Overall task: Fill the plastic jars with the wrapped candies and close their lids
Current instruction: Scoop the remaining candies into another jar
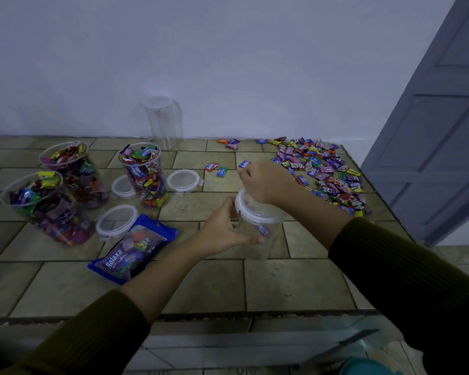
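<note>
At the centre of the frame we held the clear jar (257,239) upright over the tiled table (295,282), its long axis vertical and its mouth up, with a white-rimmed lid (266,219) across it. Our left hand (222,231) gripped the smooth see-through wall, thumb and fingers curled round it. Our right hand (266,182) hung over the lid with fingers curled under, and we could not tell whether they pinched anything. One wrapped candy (263,230) showed dimly through the plastic. The jar's base was too faint for us to tell whether it touched the tiles. At the left stood three filled jars (49,207), open-topped and heaped with crinkled wrappers, with round loose lids (184,180) and a glossy blue bag (132,250) among them. At the upper right the loose candies (325,174) lay in a flat spread, and an empty jar (164,123) stood faintly against the wall.
</note>
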